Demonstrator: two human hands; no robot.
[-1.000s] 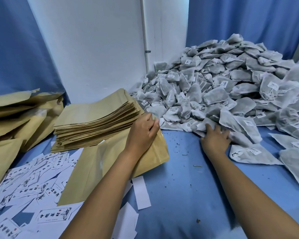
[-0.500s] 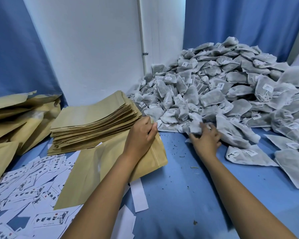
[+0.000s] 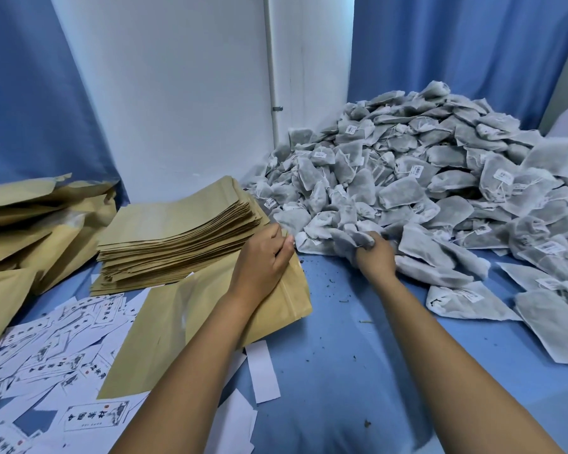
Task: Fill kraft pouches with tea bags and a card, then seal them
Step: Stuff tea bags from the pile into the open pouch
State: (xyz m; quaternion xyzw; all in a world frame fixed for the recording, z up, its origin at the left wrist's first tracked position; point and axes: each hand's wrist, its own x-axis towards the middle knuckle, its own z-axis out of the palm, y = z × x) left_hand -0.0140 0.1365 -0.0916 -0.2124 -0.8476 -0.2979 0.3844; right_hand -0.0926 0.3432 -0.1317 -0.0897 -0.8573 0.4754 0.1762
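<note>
Blue cloth surface (image 3: 335, 339); white wall (image 3: 177, 93) behind. Left hand (image 3: 263, 257) gripping kraft pouch (image 3: 191, 322) mouth; right hand (image 3: 374, 253) clutching tea bags (image 3: 351, 235) beside pouch.

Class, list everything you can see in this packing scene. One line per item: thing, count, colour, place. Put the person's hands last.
tea bags: a large heap, too many to count, grey-white mesh with small white tags, right and back of the surface
open kraft pouch: one, brown, lying flat in the middle
stack of kraft pouches: one flat stack, brown, behind the open pouch
loose kraft pouches: several, brown, piled at far left
cards: many, white with black print, scattered at lower left
cloth: one, blue, covering the surface
curtains: blue, at back left and right
wall: white, centre back
left hand: holds the open kraft pouch at its mouth
right hand: grips a bunch of tea bags at the heap's edge
</note>
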